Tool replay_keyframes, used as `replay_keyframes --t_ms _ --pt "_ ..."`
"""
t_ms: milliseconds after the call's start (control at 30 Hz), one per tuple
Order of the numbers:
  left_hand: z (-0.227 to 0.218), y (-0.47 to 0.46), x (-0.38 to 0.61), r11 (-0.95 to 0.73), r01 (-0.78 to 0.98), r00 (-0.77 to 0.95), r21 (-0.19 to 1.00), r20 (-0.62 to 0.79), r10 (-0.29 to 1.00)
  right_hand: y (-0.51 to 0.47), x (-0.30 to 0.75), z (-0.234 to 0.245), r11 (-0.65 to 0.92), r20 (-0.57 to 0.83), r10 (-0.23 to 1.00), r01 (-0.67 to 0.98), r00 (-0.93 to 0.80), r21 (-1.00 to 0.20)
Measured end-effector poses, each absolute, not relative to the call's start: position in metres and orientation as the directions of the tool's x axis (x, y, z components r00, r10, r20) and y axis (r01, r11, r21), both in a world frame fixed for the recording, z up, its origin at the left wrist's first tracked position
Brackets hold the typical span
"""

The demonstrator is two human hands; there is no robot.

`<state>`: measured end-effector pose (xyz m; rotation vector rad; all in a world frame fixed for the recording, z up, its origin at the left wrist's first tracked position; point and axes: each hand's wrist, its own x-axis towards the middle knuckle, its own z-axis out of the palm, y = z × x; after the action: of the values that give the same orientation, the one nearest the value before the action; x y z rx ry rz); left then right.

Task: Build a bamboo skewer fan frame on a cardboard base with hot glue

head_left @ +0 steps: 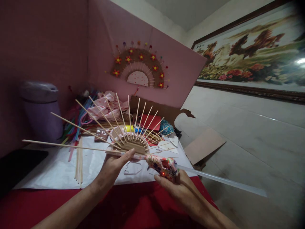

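My left hand [119, 163] grips the lower left edge of a half-round cardboard piece [133, 147], its thumb lying along the straight edge. Thin wooden sticks [129, 116] fan outward from the curved rim like rays. In my right hand [181, 187] is a flower-patterned hot glue gun [163, 165] with a small red light glowing. A long translucent glue stick [224, 179] juts from its back toward the right. The gun's nozzle points left, close to the cardboard's straight edge; whether it touches cannot be made out. The fingers under the gun are mostly hidden.
Several loose wooden sticks [79, 163] lie on the white sheet [52, 163] over a red cloth [126, 206]. Behind are pink fabric [107, 108], red paper [150, 122] and blue yarn [165, 127]. A purple container [43, 111] stands left. A flower-decorated fan piece [140, 57] hangs on the pink board.
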<state>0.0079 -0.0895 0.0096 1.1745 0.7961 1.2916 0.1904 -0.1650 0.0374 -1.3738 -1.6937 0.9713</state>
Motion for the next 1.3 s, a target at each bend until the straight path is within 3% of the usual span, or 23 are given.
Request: replay_keyframes --t_ms 1100,1300 --pt "-0.010 -0.079 0.010 -0.034 -0.502 0.220 0.864 0.165 0.961 -0.167 0.194 0.044 0.043 0.011 0.998 0.481 -0.069 -0.876" --pt "0.000 -0.082 0.012 0.030 -0.580 0.261 0.814 0.151 0.954 -0.164 0.185 0.043 0.126 0.091 0.991 0.446 -0.100 -0.886"
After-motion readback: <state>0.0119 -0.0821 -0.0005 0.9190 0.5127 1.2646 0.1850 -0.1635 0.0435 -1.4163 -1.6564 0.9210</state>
